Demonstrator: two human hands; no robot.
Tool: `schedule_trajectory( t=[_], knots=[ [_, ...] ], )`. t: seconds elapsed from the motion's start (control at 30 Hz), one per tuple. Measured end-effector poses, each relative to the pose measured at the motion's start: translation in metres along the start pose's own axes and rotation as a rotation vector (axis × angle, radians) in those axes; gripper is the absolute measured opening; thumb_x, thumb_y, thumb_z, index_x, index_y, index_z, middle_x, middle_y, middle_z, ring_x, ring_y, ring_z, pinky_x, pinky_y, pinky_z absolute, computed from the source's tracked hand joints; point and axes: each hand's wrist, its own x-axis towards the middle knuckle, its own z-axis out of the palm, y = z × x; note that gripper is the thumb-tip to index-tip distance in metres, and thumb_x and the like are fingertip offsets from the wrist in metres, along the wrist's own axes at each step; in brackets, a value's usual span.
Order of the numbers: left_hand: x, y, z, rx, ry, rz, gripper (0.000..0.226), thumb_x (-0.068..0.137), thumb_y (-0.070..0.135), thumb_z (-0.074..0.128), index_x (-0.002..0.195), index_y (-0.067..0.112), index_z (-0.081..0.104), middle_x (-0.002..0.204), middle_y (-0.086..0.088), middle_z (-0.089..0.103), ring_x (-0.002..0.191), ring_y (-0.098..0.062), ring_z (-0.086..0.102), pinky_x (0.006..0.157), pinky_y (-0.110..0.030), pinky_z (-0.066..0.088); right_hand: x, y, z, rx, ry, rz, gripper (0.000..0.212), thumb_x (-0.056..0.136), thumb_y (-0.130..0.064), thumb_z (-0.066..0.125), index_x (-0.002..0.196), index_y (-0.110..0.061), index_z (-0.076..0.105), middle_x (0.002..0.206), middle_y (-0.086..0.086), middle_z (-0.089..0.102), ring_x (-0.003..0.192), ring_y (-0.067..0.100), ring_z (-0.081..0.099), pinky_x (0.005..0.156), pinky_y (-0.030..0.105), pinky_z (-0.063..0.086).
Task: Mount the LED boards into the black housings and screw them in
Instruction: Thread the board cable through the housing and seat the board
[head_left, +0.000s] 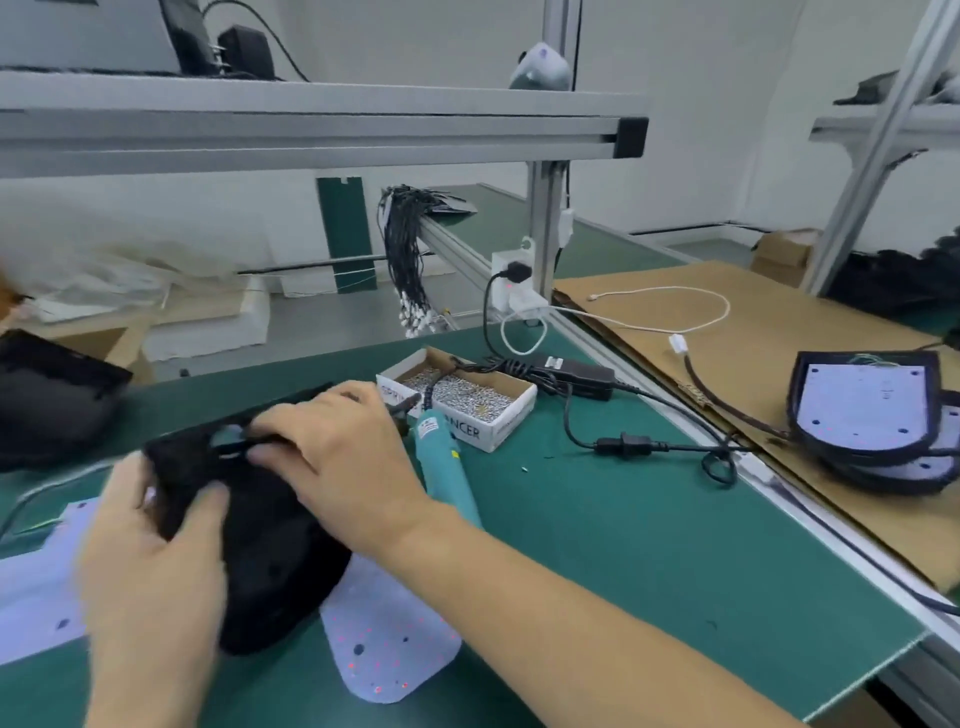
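A black housing (270, 551) lies tilted on the green mat in front of me. My left hand (150, 561) grips its left edge, thumb on top. My right hand (337, 457) holds its upper edge, fingers curled over a cutout. A white LED board (389, 649) with red dots lies under the housing's right side. Another white board (36, 587) lies at the left. A teal electric screwdriver (441, 467) rests on the mat behind my right wrist. Finished housings with boards (862, 410) are stacked on cardboard at the right.
A small carton of screws (467, 400) stands behind the screwdriver. A black power adapter (576, 374) and its cables (644, 444) trail across the mat. More black housings (47, 395) sit at the far left. An aluminium frame beam (311, 130) runs overhead.
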Motion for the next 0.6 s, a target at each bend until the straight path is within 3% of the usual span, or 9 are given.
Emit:
schedule_trajectory(
  t=[0.07,0.13,0.17,0.23,0.33,0.43,0.53,0.6],
  knots=[
    [-0.010,0.016,-0.005,0.011,-0.070,0.045,0.035,0.083,0.014,0.059,0.087,0.048,0.058,0.082,0.026,0.066,0.078,-0.005,0.061,0.068,-0.027,0.047,0.007,-0.009,0.002,0.052,0.007,-0.024,0.017,0.084,-0.015,0.070,0.098,-0.005,0.069,0.091,0.010,0.071,0.093,0.028,0.063,0.100,0.040,0.030],
    [0.002,0.015,-0.014,-0.052,0.086,-0.062,0.030,0.084,0.006,0.058,0.078,0.036,0.062,0.074,0.017,0.066,0.069,-0.010,0.057,0.068,-0.030,0.048,0.005,-0.009,-0.006,0.069,-0.006,-0.045,0.027,0.085,-0.019,0.068,0.110,-0.009,0.065,0.114,0.005,0.064,0.114,0.020,0.054,0.110,0.038,0.018],
    [0.011,0.011,-0.027,-0.104,0.135,-0.158,0.029,0.085,0.002,0.057,0.075,0.029,0.061,0.073,0.010,0.065,0.068,-0.016,0.055,0.068,-0.035,0.047,0.001,-0.004,-0.014,0.082,0.007,-0.048,0.032,0.085,-0.019,0.067,0.116,-0.011,0.062,0.121,0.003,0.059,0.117,0.016,0.048,0.109,0.034,0.018],
    [0.022,0.001,-0.049,-0.125,0.190,-0.241,0.029,0.086,-0.002,0.054,0.074,0.024,0.059,0.071,0.002,0.061,0.068,-0.023,0.051,0.064,-0.035,0.045,-0.013,0.013,-0.029,0.129,0.035,0.014,0.032,0.087,-0.013,0.063,0.118,-0.014,0.059,0.116,-0.003,0.055,0.107,0.007,0.048,0.099,0.025,0.031],
    [0.017,-0.007,-0.059,-0.100,0.193,-0.277,0.030,0.087,-0.005,0.053,0.077,0.022,0.059,0.073,0.001,0.062,0.071,-0.022,0.051,0.064,-0.033,0.044,-0.042,0.038,-0.036,0.107,-0.026,0.199,0.025,0.088,-0.011,0.063,0.111,-0.021,0.060,0.101,-0.014,0.053,0.091,0.002,0.051,0.087,0.030,0.044],
    [0.009,-0.010,-0.052,-0.104,0.152,-0.310,0.028,0.086,-0.007,0.054,0.080,0.020,0.062,0.078,-0.002,0.065,0.076,-0.022,0.053,0.073,-0.037,0.045,-0.055,0.038,-0.030,0.099,-0.048,0.236,0.041,0.088,-0.025,0.065,0.126,-0.029,0.051,0.121,-0.021,0.046,0.113,-0.004,0.044,0.100,0.026,0.037],
    [0.004,-0.006,-0.043,-0.138,0.103,-0.345,0.028,0.085,-0.008,0.054,0.081,0.019,0.064,0.087,-0.006,0.069,0.082,-0.025,0.057,0.086,-0.047,0.048,-0.038,0.045,-0.030,0.024,-0.099,0.170,0.046,0.095,-0.028,0.056,0.138,-0.020,0.044,0.139,-0.010,0.043,0.131,0.007,0.035,0.111,0.027,0.024],
    [0.004,-0.001,-0.043,-0.163,0.110,-0.356,0.028,0.086,-0.006,0.055,0.081,0.019,0.065,0.088,-0.006,0.069,0.084,-0.025,0.058,0.089,-0.051,0.048,-0.026,0.055,-0.033,0.034,-0.213,0.233,0.028,0.097,-0.022,0.053,0.123,-0.015,0.059,0.127,-0.003,0.057,0.124,0.015,0.046,0.107,0.030,0.030]
  ],
)
